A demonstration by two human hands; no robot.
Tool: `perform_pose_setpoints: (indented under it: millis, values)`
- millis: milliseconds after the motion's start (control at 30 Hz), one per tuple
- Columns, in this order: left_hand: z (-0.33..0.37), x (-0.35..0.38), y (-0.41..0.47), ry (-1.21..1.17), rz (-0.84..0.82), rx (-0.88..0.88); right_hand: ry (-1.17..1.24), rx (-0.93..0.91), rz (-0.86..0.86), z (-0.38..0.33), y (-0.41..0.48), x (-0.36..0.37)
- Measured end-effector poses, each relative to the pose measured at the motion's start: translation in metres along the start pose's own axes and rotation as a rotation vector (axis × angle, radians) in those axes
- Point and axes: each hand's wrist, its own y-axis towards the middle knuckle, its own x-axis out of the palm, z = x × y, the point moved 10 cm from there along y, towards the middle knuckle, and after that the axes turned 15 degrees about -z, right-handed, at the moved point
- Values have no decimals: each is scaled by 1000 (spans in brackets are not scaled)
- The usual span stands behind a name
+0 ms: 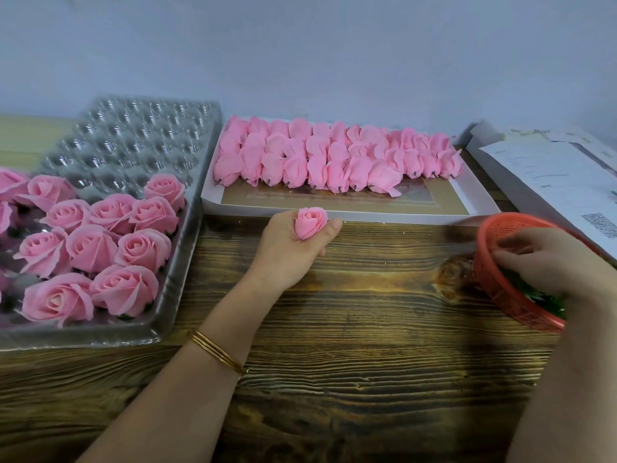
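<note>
My left hand (293, 252) grips a small pink rose bud (311, 222) upright, its fingers curled round the base, just in front of the white box. My right hand (547, 259) reaches into a tilted orange plastic basket (500, 285) at the right, where green leaf pieces (541, 297) show under the palm. Its fingertips are blurred, so whether they pinch anything is unclear.
A clear plastic cell tray (140, 142) at the left carries several open pink roses (100, 248). A shallow white box (347, 213) behind holds rows of pink buds (337, 158). Printed papers (561, 182) lie at the far right. Everything sits on a dark wooden table (367, 345) against a wall.
</note>
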Motion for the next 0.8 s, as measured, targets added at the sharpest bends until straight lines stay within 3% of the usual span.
perform_pose_setpoints:
  millis: [433, 800]
  values:
    - [0, -1, 0, -13, -3, 4, 169, -32, 262, -1, -14, -20]
    - [0, -1, 1, -20, 3, 13, 361, 3, 368, 11, -24, -28]
